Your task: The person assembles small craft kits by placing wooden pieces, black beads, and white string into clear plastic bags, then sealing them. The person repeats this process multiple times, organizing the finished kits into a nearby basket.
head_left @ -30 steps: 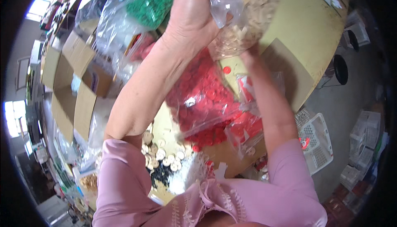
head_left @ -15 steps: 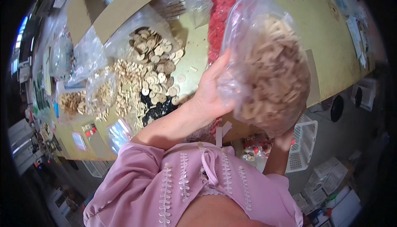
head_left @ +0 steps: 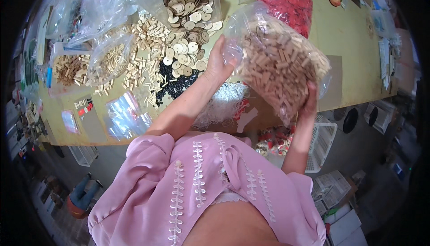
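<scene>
Above the table's near edge I hold a clear plastic bag [head_left: 282, 62] full of short tan wooden sticks, tilted with its lower end toward me. My left hand [head_left: 219, 63] grips the gathered clear plastic at the bag's left side. On the bag's right lower side my right hand [head_left: 309, 100] is closed around it, its fingers partly hidden by the plastic. Below and left of the bag lie loose round wooden discs [head_left: 183, 53], a spread of black beads [head_left: 177, 84] and a tangle of clear thread [head_left: 219, 107].
Wooden discs fill a clear tub [head_left: 218, 4]. Light wooden sticks [head_left: 150, 33] are heaped left of it, beside another tub of sticks [head_left: 71, 69]. A bag of red pieces [head_left: 289, 2] lies behind. Small plastic bags [head_left: 125, 116] are at the front left; a white basket [head_left: 323, 143] stands below right.
The held bag has tipped over, its top now leaning left and its lower right side resting in my right hand. My right hand has risen into clearer sight. The whole view has shifted.
</scene>
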Tool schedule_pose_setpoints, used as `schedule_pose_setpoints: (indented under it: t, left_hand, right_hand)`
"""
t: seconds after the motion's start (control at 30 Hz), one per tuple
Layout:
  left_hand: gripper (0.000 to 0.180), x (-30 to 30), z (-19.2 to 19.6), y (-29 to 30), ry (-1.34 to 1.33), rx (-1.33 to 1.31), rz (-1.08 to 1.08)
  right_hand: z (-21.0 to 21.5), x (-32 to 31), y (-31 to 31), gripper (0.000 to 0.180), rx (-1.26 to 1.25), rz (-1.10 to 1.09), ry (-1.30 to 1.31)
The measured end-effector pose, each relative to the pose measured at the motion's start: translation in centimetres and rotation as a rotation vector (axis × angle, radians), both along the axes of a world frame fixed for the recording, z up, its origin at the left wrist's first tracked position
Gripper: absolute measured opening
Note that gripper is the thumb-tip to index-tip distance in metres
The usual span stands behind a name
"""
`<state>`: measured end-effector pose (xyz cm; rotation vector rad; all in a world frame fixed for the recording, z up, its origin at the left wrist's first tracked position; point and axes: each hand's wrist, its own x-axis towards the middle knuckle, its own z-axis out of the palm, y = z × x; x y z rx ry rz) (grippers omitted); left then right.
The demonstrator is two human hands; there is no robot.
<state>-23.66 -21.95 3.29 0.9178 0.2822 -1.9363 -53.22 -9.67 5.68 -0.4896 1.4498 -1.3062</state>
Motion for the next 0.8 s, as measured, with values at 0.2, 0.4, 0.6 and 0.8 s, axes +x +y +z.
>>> schedule_pose_setpoints:
  t: [0.2,0.4,0.6,0.8]
  left_hand:
    - [0.064,-0.3,-5.6,6.7,-0.074,0.161,-0.095]
    - [0.074,-2.8,-4.0,5.4,0.257,-0.232,-0.287]
    - [0.087,-1.7,-7.4,4.5,0.417,-0.099,-0.362]
    - [0.082,1.2,-5.0,1.2,0.178,-0.243,-0.593]
  right_hand:
    - [-2.3,-0.8,-1.5,0.062,0.112,-0.128,-0.246]
    - [-1.9,0.2,-1.5,0.058,0.096,-0.235,-0.155]
    - [-2.6,-1.7,-1.7,0.052,0.169,-0.251,-0.217]
    - [-2.7,-1.9,-2.1,0.054,0.066,-0.2,-0.219]
